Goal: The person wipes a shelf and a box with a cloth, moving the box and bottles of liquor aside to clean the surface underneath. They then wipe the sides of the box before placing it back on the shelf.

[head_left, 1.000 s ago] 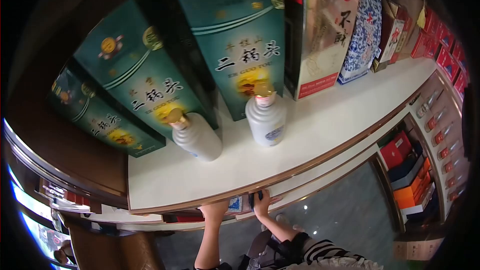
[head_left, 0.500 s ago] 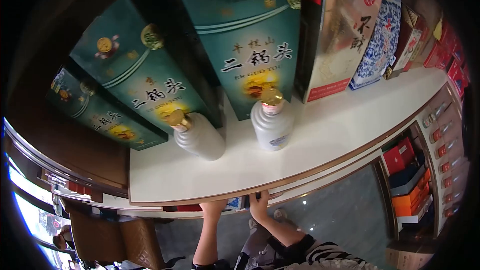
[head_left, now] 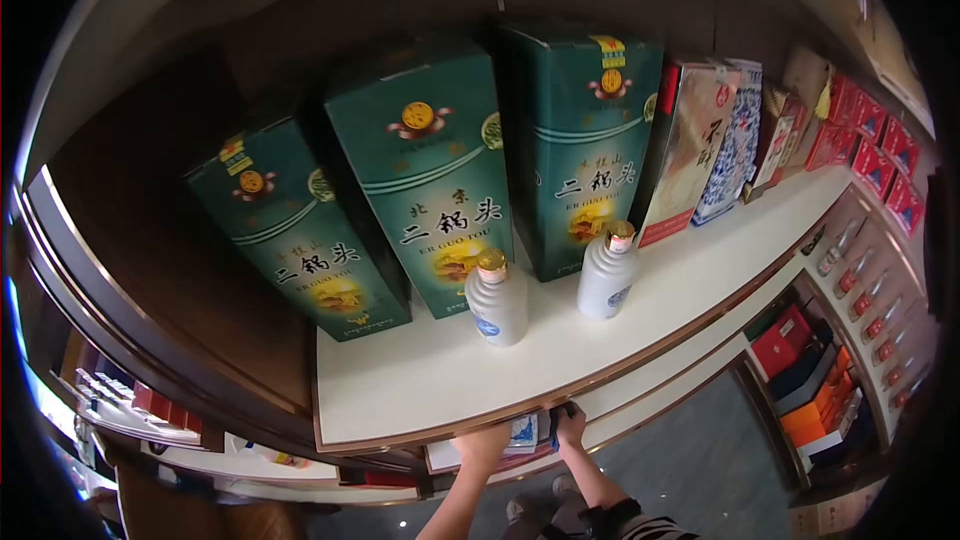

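A white shop shelf (head_left: 420,390) carries green liquor boxes (head_left: 430,190). Beneath its edge, left hand (head_left: 484,443) and right hand (head_left: 570,427) grip a blue-and-white box (head_left: 523,432) between them.

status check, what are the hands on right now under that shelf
Left hand and right hand both at the shelf edge, on a small blue-and-white box below it. Grip hidden. Two white bottles stand above, untouched.

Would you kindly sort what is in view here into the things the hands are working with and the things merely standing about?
In hand:
- left hand beside the blue-and-white box under the shelf edge
- right hand on a dark item, too small to identify

Standing about:
- two white bottles
- three green boxes
- white shelf
- red boxes
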A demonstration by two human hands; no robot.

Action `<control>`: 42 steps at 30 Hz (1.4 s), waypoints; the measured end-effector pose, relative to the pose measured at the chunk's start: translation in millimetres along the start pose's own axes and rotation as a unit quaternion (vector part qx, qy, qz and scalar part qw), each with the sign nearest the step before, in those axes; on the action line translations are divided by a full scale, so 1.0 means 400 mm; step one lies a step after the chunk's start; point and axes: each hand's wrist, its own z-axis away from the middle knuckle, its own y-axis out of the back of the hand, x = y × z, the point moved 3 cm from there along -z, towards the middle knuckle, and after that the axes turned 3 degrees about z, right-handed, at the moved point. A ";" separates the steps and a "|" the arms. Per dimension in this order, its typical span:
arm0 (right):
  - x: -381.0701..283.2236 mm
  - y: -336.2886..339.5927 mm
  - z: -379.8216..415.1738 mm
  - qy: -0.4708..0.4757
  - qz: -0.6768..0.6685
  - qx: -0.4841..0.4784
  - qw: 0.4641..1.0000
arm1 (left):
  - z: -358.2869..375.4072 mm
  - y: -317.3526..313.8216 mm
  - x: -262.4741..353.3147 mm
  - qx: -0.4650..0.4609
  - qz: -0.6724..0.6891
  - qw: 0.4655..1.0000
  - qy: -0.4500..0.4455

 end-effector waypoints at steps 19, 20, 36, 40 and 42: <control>0.024 -0.014 0.055 0.074 0.238 -0.128 0.960 | -0.011 0.009 0.012 -0.035 -0.036 0.995 0.083; 0.034 -0.006 0.043 0.041 0.233 -0.128 0.963 | -0.011 0.012 0.011 -0.046 -0.029 0.995 0.079; -0.170 -0.045 0.112 0.075 -0.166 -0.097 0.978 | -0.010 0.037 0.039 -0.113 -0.031 0.988 0.100; 0.000 -0.026 0.115 0.040 -0.006 -0.087 0.995 | -0.011 0.039 0.042 -0.151 -0.063 0.981 0.101; 0.006 -0.002 0.121 0.029 0.134 -0.069 0.988 | -0.008 0.027 0.030 -0.097 -0.090 0.989 0.067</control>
